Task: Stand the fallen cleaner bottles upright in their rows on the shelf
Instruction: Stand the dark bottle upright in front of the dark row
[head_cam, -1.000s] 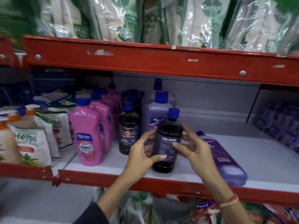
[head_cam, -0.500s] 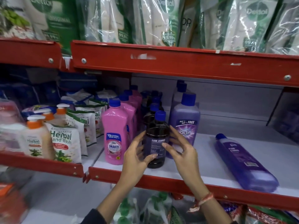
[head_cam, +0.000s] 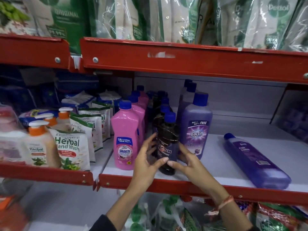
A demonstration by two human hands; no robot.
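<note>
A dark brown cleaner bottle point(head_cam: 167, 144) with a blue cap stands upright at the front of its row on the white shelf point(head_cam: 215, 165). My left hand point(head_cam: 146, 161) cups its left side and my right hand point(head_cam: 188, 162) its right side, thumbs meeting on the label. A purple cleaner bottle point(head_cam: 255, 161) lies flat on the shelf to the right, cap pointing back. A row of pink bottles point(head_cam: 125, 137) stands to the left and a row of upright purple Bactin bottles point(head_cam: 196, 125) just right of the dark row.
Herbal hand wash pump bottles point(head_cam: 40, 147) and refill pouches point(head_cam: 73, 147) fill the left shelf section. A red upper shelf rail point(head_cam: 191, 60) hangs overhead, with Dettol pouches above it. The red front lip point(head_cam: 166, 184) edges the shelf. More packs sit below.
The dark bottle has been turned so its Bactin label faces front and sits in line with its row. Both hands stay around it. The camera view has shifted left.
</note>
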